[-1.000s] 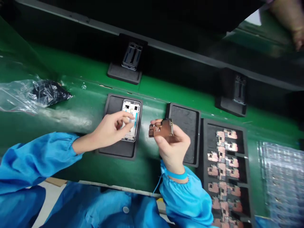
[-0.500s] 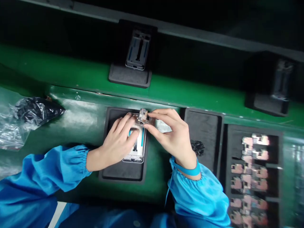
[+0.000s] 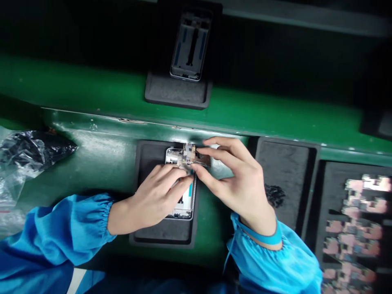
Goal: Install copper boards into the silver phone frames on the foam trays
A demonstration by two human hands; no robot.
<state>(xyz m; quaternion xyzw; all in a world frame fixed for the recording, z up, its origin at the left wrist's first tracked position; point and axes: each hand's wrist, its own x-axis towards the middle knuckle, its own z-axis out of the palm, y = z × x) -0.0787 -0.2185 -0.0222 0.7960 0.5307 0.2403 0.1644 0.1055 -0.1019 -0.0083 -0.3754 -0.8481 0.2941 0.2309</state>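
An opened phone frame lies in a black foam tray, its lower end toward me. Over its upper end is a small phone circuit board, pinched at its right side between the thumb and fingers of my right hand. My left hand rests across the middle of the phone frame, its fingertips together at the board's lower edge. What those left fingertips grip, if anything, is hidden.
Farther back, another phone frame sits in a foam tray. To the right are a black tray and a foam tray holding several circuit boards. A black plastic bag lies at the left.
My left fingers have shifted down from the phone frame's top toward the board's lower edge. My right hand still pinches the board, its fingers a little more spread. The whole view has shifted.
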